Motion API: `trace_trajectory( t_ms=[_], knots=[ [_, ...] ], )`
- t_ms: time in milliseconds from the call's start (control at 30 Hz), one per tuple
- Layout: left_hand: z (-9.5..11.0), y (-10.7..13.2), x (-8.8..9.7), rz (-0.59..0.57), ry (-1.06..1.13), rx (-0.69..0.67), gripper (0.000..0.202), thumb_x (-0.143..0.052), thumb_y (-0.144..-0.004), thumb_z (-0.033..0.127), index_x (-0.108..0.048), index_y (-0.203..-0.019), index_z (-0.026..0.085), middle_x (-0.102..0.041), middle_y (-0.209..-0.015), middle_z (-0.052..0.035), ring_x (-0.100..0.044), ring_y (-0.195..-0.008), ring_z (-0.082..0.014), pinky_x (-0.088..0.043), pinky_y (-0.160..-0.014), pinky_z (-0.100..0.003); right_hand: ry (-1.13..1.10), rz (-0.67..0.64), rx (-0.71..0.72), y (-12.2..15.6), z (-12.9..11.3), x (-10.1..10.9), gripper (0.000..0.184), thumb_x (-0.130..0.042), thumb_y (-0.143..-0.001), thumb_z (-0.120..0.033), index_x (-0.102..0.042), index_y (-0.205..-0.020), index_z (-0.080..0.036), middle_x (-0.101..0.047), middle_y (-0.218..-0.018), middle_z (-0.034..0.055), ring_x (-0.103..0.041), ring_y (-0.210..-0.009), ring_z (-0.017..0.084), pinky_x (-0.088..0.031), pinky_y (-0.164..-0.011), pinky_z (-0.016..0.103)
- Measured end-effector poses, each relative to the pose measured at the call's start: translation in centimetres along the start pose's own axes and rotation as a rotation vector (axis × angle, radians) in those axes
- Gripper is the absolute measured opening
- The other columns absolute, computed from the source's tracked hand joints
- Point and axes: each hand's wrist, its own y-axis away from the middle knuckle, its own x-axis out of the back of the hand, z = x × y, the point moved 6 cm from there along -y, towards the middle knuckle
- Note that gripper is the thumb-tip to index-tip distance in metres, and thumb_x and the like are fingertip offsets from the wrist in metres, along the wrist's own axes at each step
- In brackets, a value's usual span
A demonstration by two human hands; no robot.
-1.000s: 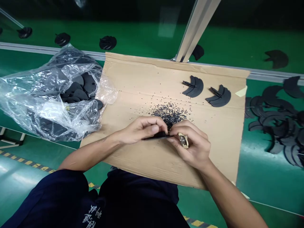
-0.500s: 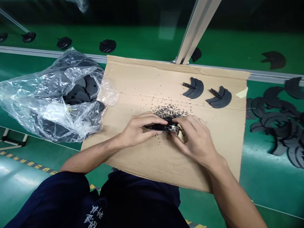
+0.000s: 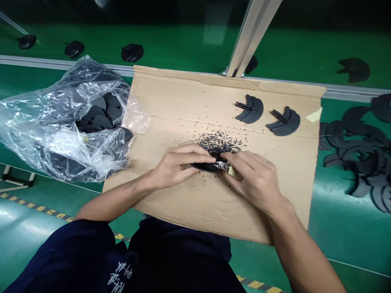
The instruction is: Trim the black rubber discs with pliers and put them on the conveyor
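My left hand (image 3: 180,166) holds a curved black rubber-like piece (image 3: 202,167) by its edge on the cardboard sheet (image 3: 275,195). My right hand (image 3: 253,179) grips small metal-jawed cutters (image 3: 220,165) with a pale handle (image 3: 231,171), their jaws at the black piece. Most of the handle is hidden by my fingers. Just beyond my hands lies a heap of black crumbs (image 3: 218,144), with more scattered over the cardboard. Two fan-shaped black pieces (image 3: 251,110) (image 3: 285,122) rest further up the sheet.
A crumpled clear plastic bag (image 3: 39,122) of black pieces lies left of the cardboard. A heap of similar pieces (image 3: 357,150) covers the green bench at right. A metal rail (image 3: 61,63) and an aluminium upright (image 3: 253,36) stand beyond, with more black pieces further back.
My hands have drawn closer around the black piece, and it now shows a broader curved side. The cutters' handle is more covered by my right fingers.
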Motion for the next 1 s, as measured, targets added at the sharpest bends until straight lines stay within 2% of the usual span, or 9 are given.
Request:
trace_trajectory(
  t_ms=[267, 367, 500, 633, 733, 833, 1000],
  knots=[
    [0.4, 0.0, -0.2, -0.006, 0.02, -0.031, 0.028, -0.067, -0.091, 0.012, -0.073, -0.116, 0.022, -0.075, -0.102, -0.0079, -0.069, -0.097, -0.0156, -0.058, -0.085, -0.032, 0.079, -0.013, 0.017, 0.0, -0.5, 0.2, 0.017, -0.059, -0.094, -0.017, -0.065, -0.109, -0.013, -0.069, -0.077, 0.0044, -0.061, -0.067, 0.016, -0.045, -0.062, 0.03],
    [0.6, -0.1, -0.3, -0.025, 0.021, -0.032, 0.027, -0.066, -0.091, 0.012, -0.073, -0.115, 0.022, -0.075, -0.102, -0.0078, -0.069, -0.095, -0.0154, -0.059, -0.084, -0.031, 0.038, -0.026, 0.013, 0.1, -0.6, 0.1, 0.016, -0.057, -0.094, -0.016, -0.066, -0.107, -0.014, -0.07, -0.077, 0.004, -0.063, -0.069, 0.016, -0.047, -0.064, 0.029],
    [0.4, -0.4, 0.2, -0.032, -0.019, 0.039, 0.025, -0.069, -0.089, 0.013, -0.073, -0.113, 0.02, -0.075, -0.104, -0.0074, -0.07, -0.096, -0.0148, -0.059, -0.085, -0.029, -0.009, -0.028, -0.041, 0.1, 0.1, 0.1, 0.017, -0.055, -0.096, -0.018, -0.066, -0.108, -0.015, -0.071, -0.079, 0.0036, -0.062, -0.068, 0.015, -0.045, -0.063, 0.027],
    [0.2, -0.7, 0.7, -0.038, -0.011, 0.115, 0.023, -0.075, -0.086, 0.019, -0.075, -0.108, 0.019, -0.074, -0.113, -0.0092, -0.07, -0.106, -0.0168, -0.059, -0.094, -0.031, 0.174, -0.026, -0.096, -0.1, 0.5, 0.1, 0.02, -0.054, -0.092, -0.016, -0.068, -0.108, -0.014, -0.069, -0.079, 0.0055, -0.058, -0.07, 0.017, -0.039, -0.062, 0.031],
    [0.1, -0.6, 0.0, -0.107, 0.006, 0.145, 0.023, -0.074, -0.086, 0.019, -0.075, -0.11, 0.019, -0.07, -0.125, -0.0107, -0.067, -0.117, -0.0195, -0.056, -0.102, -0.035, 0.261, -0.041, -0.075, -0.3, 0.1, -0.1, 0.021, -0.055, -0.089, -0.016, -0.068, -0.105, -0.013, -0.066, -0.075, 0.0051, -0.054, -0.07, 0.019, -0.034, -0.063, 0.033],
    [0.0, -0.5, -0.9, -0.159, 0.014, 0.169, 0.025, -0.073, -0.087, 0.019, -0.075, -0.112, 0.02, -0.074, -0.119, -0.0093, -0.07, -0.111, -0.0183, -0.058, -0.1, -0.033, 0.282, -0.043, -0.037, -0.5, -0.5, -0.2, 0.022, -0.055, -0.087, -0.014, -0.067, -0.105, -0.013, -0.065, -0.074, 0.0047, -0.05, -0.072, 0.019, -0.032, -0.064, 0.033],
    [0.0, -0.5, -1.0, -0.109, 0.016, 0.21, 0.022, -0.072, -0.088, 0.021, -0.076, -0.11, 0.021, -0.077, -0.112, -0.0068, -0.073, -0.107, -0.0176, -0.06, -0.098, -0.033, 0.288, -0.06, -0.005, -0.6, -0.8, -0.1, 0.027, -0.056, -0.086, -0.014, -0.065, -0.112, -0.013, -0.067, -0.084, 0.0065, -0.048, -0.078, 0.021, -0.032, -0.068, 0.034]
  ],
)
